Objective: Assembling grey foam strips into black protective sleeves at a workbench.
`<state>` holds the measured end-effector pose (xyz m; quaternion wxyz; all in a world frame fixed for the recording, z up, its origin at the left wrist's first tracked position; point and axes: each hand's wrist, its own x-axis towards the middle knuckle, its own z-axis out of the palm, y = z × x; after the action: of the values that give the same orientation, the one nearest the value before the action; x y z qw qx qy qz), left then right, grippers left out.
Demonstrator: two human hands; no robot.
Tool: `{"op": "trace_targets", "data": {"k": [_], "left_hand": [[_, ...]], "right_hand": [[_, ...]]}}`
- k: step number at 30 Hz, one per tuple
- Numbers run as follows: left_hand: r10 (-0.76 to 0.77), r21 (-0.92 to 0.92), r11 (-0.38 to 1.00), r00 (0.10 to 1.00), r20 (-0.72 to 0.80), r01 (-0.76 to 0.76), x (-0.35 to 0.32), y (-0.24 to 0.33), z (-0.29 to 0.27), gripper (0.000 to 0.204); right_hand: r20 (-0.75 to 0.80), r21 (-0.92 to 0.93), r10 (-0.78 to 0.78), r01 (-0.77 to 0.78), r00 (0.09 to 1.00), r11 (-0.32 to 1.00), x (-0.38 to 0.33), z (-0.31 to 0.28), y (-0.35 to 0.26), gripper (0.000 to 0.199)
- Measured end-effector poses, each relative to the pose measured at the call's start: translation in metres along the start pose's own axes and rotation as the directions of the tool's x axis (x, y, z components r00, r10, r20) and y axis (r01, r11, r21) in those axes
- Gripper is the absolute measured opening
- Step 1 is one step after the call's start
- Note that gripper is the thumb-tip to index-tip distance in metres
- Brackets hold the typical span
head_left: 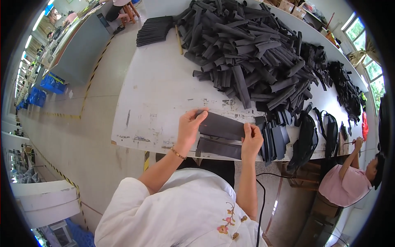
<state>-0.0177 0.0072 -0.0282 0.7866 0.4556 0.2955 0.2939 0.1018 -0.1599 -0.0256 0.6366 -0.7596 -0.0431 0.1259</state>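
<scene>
Holding one dark strip (222, 124) by its two ends, near the center of the frame.

Pinching the left end in the left hand (191, 126), thumb on top and fingers curled nearly closed; gripping the right end in the right hand (252, 142), likewise nearly closed, thumb toward the near face. Just below, at the near edge of one white table (148, 88), one second strip (219, 148), unclear whether touched by the right hand. Heaped across the upper center, one pile of dark rolled pieces (247, 47), too many to count; beside it at upper left, one flat stack (154, 32) and one yellowish stick (179, 40). Right of center, one row of dark panels (275, 142), then two black bags (305, 138). At lower right, one co-worker in pink (345, 186).
</scene>
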Motion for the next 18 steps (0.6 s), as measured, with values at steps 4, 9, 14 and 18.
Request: {"op": "trace_targets", "data": {"k": [4,9,14,18], "left_hand": [[-0.042,0.08,0.996,0.999,-0.022,0.044,-0.004,-0.003,-0.003,0.023],[-0.106,-0.016,0.994,0.994,-0.035,0.105,-0.006,-0.005,-0.002,0.021],[0.254,0.589,0.773,0.966,0.051,-0.234,-0.008,-0.023,-0.008,0.014],[0.49,0.773,0.445,0.846,0.212,-0.452,0.005,-0.04,-0.014,0.012]], "right_hand": [[-0.073,-0.16,-0.323,0.308,0.944,0.938,-0.002,0.002,0.014,0.023],[-0.012,-0.266,-0.33,0.315,0.944,0.911,0.008,-0.001,0.012,0.022],[0.024,-0.397,-0.309,0.292,0.951,0.87,0.014,-0.012,0.031,0.024],[0.129,-0.623,-0.442,0.42,0.888,0.66,0.013,-0.014,0.038,0.023]]}}
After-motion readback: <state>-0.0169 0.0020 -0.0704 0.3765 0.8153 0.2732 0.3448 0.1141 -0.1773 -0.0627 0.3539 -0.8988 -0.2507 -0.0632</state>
